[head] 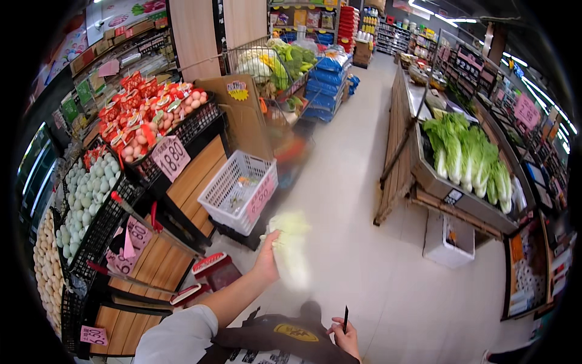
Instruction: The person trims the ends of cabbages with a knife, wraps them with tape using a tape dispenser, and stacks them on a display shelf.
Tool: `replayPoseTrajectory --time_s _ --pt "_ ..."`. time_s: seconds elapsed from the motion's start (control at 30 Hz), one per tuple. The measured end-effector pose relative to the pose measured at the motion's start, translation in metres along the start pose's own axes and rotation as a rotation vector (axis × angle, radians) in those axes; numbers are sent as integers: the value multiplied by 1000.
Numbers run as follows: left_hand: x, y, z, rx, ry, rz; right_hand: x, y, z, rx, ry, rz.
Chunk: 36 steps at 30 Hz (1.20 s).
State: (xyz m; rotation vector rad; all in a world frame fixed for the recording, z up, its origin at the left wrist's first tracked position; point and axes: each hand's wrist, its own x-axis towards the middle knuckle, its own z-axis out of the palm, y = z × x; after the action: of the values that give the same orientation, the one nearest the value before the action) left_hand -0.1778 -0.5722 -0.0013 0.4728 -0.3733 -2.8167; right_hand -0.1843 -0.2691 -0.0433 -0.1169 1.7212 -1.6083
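Note:
My left hand (268,261) is shut on a pale green-white Chinese cabbage (291,255), held out above the floor at arm's length. The cabbage is blurred. Close to my body, my right hand (345,339) grips a slim black knife (346,318) that points upward; its handle is mostly covered by the fingers. A dark brown apron (268,334) with a yellow emblem covers my front, between the two hands.
Left are bins of pale green eggs (86,200) and netted eggs (136,113), a white plastic crate (223,216) and a red dustpan (223,273). Ahead stand a vegetable-filled wire cart (254,50) and stacked blue sacks (325,84). Right, leafy cabbages (473,159) lie above a white foam box (450,261).

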Motion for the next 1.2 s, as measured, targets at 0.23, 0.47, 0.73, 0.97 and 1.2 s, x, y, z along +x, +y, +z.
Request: replayPoseTrajectory --time_s 0.23,0.47,0.73,0.97,1.2 --pt "172 44 93 158 -62 21 177 -37 -55 -77 7 -52" --pt "316 145 200 468 -72 275 304 -185 -71 -20 147 -172" --pt "451 380 352 1246 -152 1347 407 -210 -84 -109 312 -188" --pt "556 584 383 2278 281 1773 494 -217 -44 2 451 -228" --pt "613 659 342 2655 761 1273 541 -226 -35 -51 435 -143"
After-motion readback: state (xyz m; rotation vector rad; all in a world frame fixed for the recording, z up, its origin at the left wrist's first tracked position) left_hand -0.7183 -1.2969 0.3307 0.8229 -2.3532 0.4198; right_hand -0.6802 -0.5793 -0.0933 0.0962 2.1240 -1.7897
